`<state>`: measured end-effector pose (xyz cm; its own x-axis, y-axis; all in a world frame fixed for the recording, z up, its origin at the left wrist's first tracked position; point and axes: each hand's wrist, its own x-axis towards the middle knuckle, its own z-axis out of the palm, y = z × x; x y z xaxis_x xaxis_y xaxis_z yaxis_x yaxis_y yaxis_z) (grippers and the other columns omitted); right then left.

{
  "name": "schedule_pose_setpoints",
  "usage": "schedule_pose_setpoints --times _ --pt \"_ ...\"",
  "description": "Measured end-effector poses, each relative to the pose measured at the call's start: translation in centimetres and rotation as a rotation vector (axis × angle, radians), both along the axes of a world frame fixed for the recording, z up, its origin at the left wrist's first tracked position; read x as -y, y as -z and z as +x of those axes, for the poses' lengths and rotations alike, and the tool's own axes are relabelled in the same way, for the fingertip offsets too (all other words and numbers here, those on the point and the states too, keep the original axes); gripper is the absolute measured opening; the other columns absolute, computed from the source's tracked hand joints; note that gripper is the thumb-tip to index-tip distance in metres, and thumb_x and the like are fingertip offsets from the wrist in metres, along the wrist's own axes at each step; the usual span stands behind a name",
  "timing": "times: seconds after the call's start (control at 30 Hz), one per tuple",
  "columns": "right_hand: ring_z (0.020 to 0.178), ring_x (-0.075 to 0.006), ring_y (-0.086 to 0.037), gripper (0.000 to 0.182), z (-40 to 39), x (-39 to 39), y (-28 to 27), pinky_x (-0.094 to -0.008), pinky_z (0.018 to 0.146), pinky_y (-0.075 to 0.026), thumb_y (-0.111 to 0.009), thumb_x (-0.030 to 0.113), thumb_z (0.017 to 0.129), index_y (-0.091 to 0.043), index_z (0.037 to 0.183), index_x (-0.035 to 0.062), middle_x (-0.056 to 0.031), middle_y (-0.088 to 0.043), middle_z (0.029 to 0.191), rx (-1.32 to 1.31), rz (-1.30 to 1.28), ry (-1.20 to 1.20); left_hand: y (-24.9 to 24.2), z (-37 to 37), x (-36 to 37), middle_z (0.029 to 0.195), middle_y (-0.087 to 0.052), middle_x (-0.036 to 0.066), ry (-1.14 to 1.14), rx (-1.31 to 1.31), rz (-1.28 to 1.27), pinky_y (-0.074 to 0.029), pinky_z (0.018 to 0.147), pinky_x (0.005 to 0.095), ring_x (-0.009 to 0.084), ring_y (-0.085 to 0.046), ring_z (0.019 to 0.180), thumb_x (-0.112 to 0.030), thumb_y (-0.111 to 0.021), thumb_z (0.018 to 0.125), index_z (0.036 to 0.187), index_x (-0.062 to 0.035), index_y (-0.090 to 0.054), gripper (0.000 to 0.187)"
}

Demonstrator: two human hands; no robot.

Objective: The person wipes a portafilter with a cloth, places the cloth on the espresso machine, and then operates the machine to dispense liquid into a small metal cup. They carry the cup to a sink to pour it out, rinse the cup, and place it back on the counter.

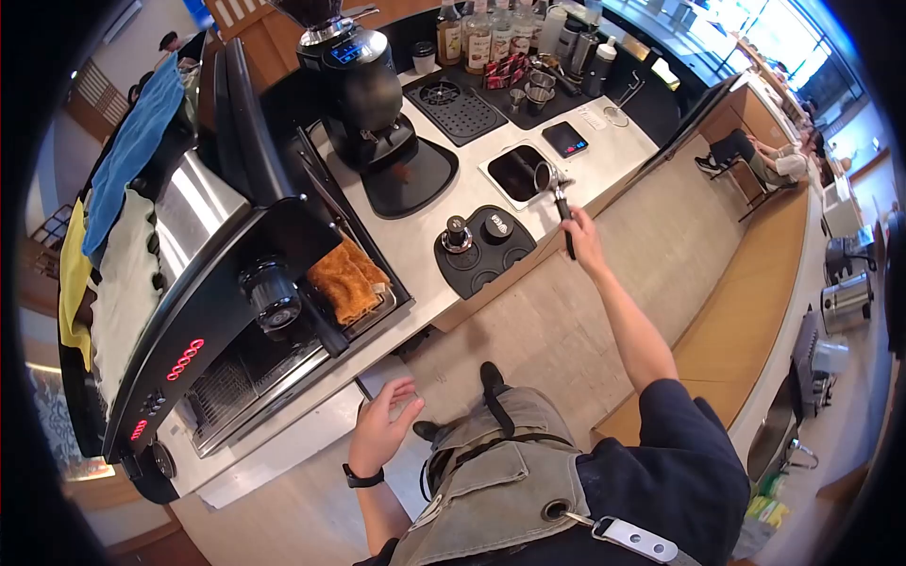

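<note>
My right hand [585, 241] is wrapped round the dark handle of a portafilter [563, 200]. Its metal basket end sits over the right edge of a square black bin with a pale rim [495, 179], set into the counter. My left hand [385, 429] hangs in front of my apron, below the counter's front edge, its fingers loosely bent, thumb apart and nothing visible in it. Nearest to that hand is the espresso machine [274, 222]. On the counter between my hands, a tamper [458, 236] stands in a black tamping station [460, 272].
A black grinder [363, 94] stands at the back, beside a drip mat [462, 118]. Behind the bin lies a small digital scale [564, 140]. Syrup bottles [478, 42] line the far edge. An orange cloth [345, 280] rests by the machine. A person [769, 156] sits at far right.
</note>
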<state>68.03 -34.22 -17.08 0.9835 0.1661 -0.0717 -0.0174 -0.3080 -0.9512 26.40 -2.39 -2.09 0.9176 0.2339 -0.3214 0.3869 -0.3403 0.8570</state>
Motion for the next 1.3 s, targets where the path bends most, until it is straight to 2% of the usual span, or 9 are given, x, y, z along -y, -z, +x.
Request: schedule_pose_setpoints --times 0.13,0.23,0.27,0.47,0.57,0.8,1.0,1.1,1.3 --pt "0.099 -0.0363 -0.070 0.048 5.1 -1.2 -1.5 -0.0458 0.089 -0.053 -0.062 0.025 0.094 -0.059 0.139 0.0075 -0.0219 -0.071 0.111 0.310 -0.385 -0.019 0.9 -0.9 2.0 0.122 -0.072 0.020 -0.052 -0.047 0.058 -0.055 0.097 0.0397 0.0307 -0.071 0.113 -0.033 -0.075 0.097 0.134 -0.0024 -0.059 0.051" --pt "0.107 -0.0397 -0.067 0.050 7.2 -1.4 -2.0 -0.0490 0.093 -0.053 -0.063 0.025 0.094 -0.057 0.141 0.0099 -0.0214 -0.069 0.118 0.480 -0.593 -0.092 0.9 -1.2 3.3 0.122 -0.073 0.018 -0.105 -0.121 0.057 -0.055 0.095 0.0399 0.0305 -0.071 0.113 -0.034 -0.074 0.097 0.134 -0.0036 -0.059 0.051" --pt "0.111 -0.0406 -0.066 0.051 7.7 -1.5 -2.1 -0.0510 0.095 -0.053 -0.062 0.025 0.095 -0.055 0.144 0.0113 -0.0200 -0.067 0.121 0.447 -0.636 -0.134 1.0 -1.3 3.6 0.122 -0.073 0.018 -0.110 -0.121 0.057 -0.055 0.095 0.0398 0.0305 -0.071 0.113 -0.035 -0.074 0.097 0.134 -0.0039 -0.059 0.051" --pt "0.111 -0.0402 -0.067 0.051 7.7 -2.4 -2.4 -0.0517 0.094 -0.053 -0.062 0.024 0.095 -0.055 0.145 0.0119 -0.0194 -0.067 0.121 0.395 -0.766 -0.232 1.1 -0.8 4.8 0.121 -0.073 0.018 -0.114 -0.088 0.062 -0.055 0.095 0.0394 0.0305 -0.071 0.113 -0.033 -0.075 0.097 0.134 -0.0042 -0.059 0.050" --pt "0.109 -0.0401 -0.067 0.051 5.7 -2.0 -3.7 -0.0518 0.092 -0.054 -0.063 0.023 0.095 -0.055 0.144 0.0120 -0.0188 -0.068 0.120 0.452 -0.697 -0.294 1.2 -0.6 4.9 0.121 -0.073 0.018 -0.127 -0.070 0.049 -0.055 0.095 0.0392 0.0304 -0.071 0.113 -0.032 -0.075 0.096 0.134 -0.0036 -0.059 0.049" --pt "0.101 -0.0355 -0.068 0.051 4.6 -2.9 -6.1 -0.0502 0.082 -0.056 -0.065 0.017 0.094 -0.054 0.145 0.0186 -0.0131 -0.064 0.113 0.648 -0.668 -0.175 1.8 -0.6 4.6 0.121 -0.073 0.018 -0.113 -0.073 0.066 -0.055 0.094 0.0390 0.0299 -0.071 0.113 -0.031 -0.075 0.096 0.134 -0.0030 -0.059 0.050" --pt "0.103 -0.0344 -0.068 0.054 5.8 -2.0 -2.0 -0.0502 0.081 -0.057 -0.065 0.016 0.094 -0.053 0.146 0.0188 -0.0139 -0.064 0.114 0.612 -0.798 -0.193 1.3 -0.9 4.6 0.121 -0.074 0.018 -0.136 -0.108 0.070 -0.055 0.093 0.0391 0.0298 -0.072 0.112 -0.033 -0.075 0.097 0.135 -0.0031 -0.059 0.051" --pt "0.100 -0.0371 -0.069 0.053 6.2 -2.3 -0.8 -0.0510 0.083 -0.056 -0.065 0.018 0.094 -0.054 0.145 0.0178 -0.0147 -0.065 0.111 0.536 -0.923 -0.245 1.8 -1.1 4.4 0.121 -0.074 0.017 -0.139 -0.077 0.066 -0.056 0.093 0.0398 0.0297 -0.072 0.111 -0.034 -0.075 0.097 0.134 -0.0034 -0.059 0.051" --pt "0.100 -0.0379 -0.069 0.052 6.3 -2.2 -1.9 -0.0520 0.084 -0.056 -0.065 0.019 0.094 -0.055 0.145 0.0172 -0.0162 -0.066 0.111 0.484 -0.854 -0.176 1.7 -1.4 4.6 0.125 -0.072 0.016 -0.154 -0.150 0.019 -0.053 0.100 0.0388 0.0261 -0.070 0.113 -0.030 -0.073 0.098 0.137 -0.0023 -0.058 0.050"
